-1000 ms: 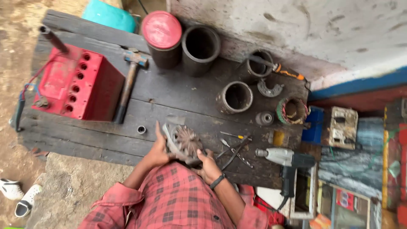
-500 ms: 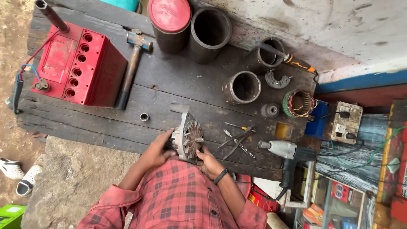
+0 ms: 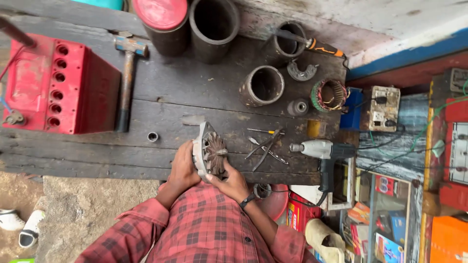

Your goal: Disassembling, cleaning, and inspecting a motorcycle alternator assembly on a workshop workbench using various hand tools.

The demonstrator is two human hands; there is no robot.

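Both of your hands grip a round metal motor part (image 3: 209, 153) at the near edge of the dark wooden surface (image 3: 170, 92): left hand (image 3: 183, 168) behind it, right hand (image 3: 233, 181) under its finned face. Pliers (image 3: 265, 146) lie just beside; a hammer (image 3: 126, 80) and red battery (image 3: 53, 85) sit farther left.

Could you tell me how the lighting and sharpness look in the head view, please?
Head view: soft, even daylight with faint shadows; the left hand, right hand and alternator part are sharp; no glare on the wooden bench; edges bend slightly.
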